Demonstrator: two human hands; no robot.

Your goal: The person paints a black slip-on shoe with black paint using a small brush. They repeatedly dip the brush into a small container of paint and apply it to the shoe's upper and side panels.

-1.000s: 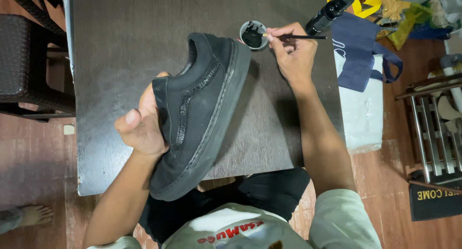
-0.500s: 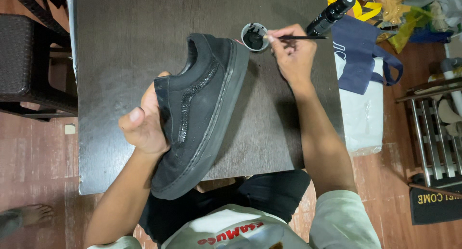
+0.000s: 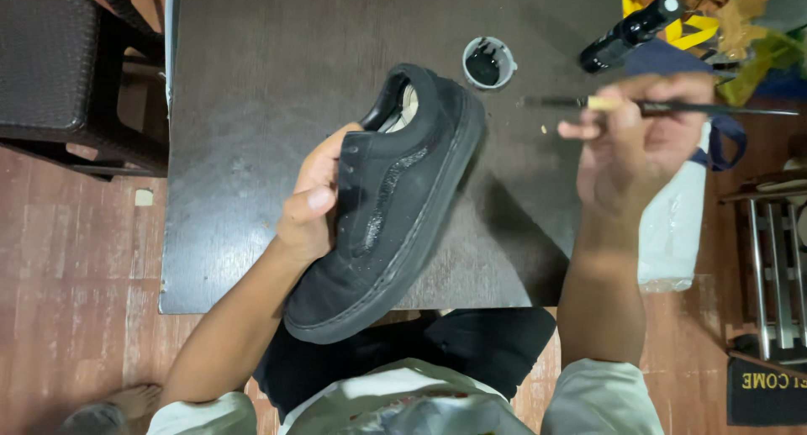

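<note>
My left hand is gripping a black shoe by its laced upper, tilting it above the dark counter with the toe pointing toward seven o'clock. My right hand is pinching a thin brush, held level, at three o'clock from the shoe. A small cup of black polish is sitting on the counter at one o'clock from the shoe, with a black bottle lying beyond it.
</note>
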